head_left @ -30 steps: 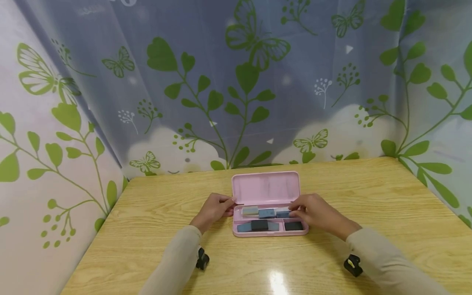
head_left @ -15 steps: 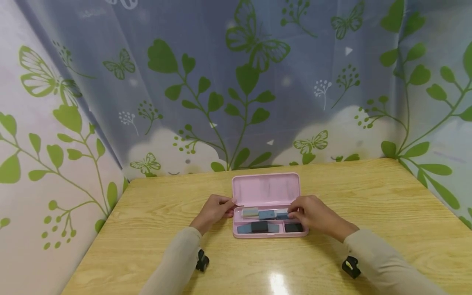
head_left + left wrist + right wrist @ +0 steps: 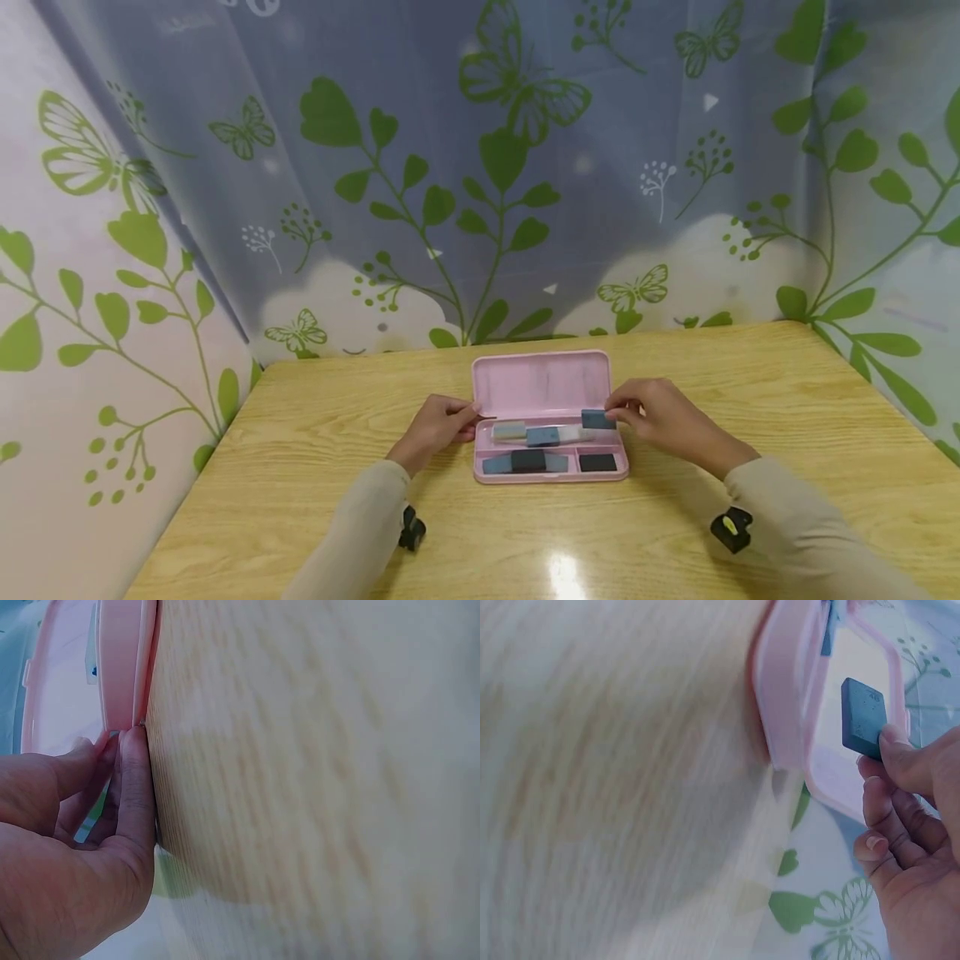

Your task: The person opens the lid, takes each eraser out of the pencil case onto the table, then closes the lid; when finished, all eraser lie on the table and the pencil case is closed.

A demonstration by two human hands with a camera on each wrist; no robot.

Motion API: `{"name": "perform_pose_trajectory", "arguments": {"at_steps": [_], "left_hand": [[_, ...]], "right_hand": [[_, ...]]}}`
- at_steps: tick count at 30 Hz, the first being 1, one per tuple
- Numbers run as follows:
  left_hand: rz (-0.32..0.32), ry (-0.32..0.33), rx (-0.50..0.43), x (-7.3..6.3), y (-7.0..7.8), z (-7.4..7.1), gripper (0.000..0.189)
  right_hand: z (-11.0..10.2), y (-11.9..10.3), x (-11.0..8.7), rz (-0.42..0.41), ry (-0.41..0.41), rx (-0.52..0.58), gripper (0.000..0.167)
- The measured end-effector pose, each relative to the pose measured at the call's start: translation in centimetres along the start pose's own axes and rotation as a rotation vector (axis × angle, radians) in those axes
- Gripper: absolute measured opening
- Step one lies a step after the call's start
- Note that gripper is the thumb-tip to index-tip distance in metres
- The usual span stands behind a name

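A pink pencil case [image 3: 540, 383] lies on the table with its lid raised. At its left side, near the hinge, my left hand [image 3: 433, 429] pinches the case's edge, thumb against the lid. My right hand [image 3: 660, 417] pinches a blue-grey eraser [image 3: 595, 419] by one end, above the case's back right corner. The right wrist view shows that eraser [image 3: 862, 716] as a thick block in front of the lid. In the long back compartment lie a pale block [image 3: 508, 430], a blue block [image 3: 542, 437] and a whitish piece [image 3: 572, 434].
Blue and dark blocks [image 3: 528, 460] fill the front left compartment, and a dark block [image 3: 597, 462] lies in the front right one. The wooden table [image 3: 480, 542] ends at a patterned curtain [image 3: 420, 167] behind and at both sides.
My right hand has lifted the blue-grey eraser out of the back compartment, up and to the right, uncovering the whitish piece. The left hand has stayed at the case.
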State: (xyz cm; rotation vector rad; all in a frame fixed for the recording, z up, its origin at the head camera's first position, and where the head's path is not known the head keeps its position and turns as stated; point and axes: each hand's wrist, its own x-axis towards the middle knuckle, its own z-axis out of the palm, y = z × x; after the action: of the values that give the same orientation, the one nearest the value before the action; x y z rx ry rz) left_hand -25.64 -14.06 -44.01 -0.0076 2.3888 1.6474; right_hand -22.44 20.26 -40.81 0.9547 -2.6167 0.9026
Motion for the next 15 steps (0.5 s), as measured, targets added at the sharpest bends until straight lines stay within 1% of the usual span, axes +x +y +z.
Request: {"name": "perform_pose_trajectory", "arguments": {"at_steps": [5, 15], "left_hand": [[-0.001, 0.003, 0.001, -0.1, 0.0, 0.0, 0.026], [0.013, -0.001, -0.006, -0.1, 0.0, 0.1, 0.026]], "right_hand": [[-1.3, 0.6, -0.4, 0.053, 0.001, -0.002, 0.002], [-3.3, 2.5, -1.5, 0.154, 0.007, -0.051, 0.003]]}}
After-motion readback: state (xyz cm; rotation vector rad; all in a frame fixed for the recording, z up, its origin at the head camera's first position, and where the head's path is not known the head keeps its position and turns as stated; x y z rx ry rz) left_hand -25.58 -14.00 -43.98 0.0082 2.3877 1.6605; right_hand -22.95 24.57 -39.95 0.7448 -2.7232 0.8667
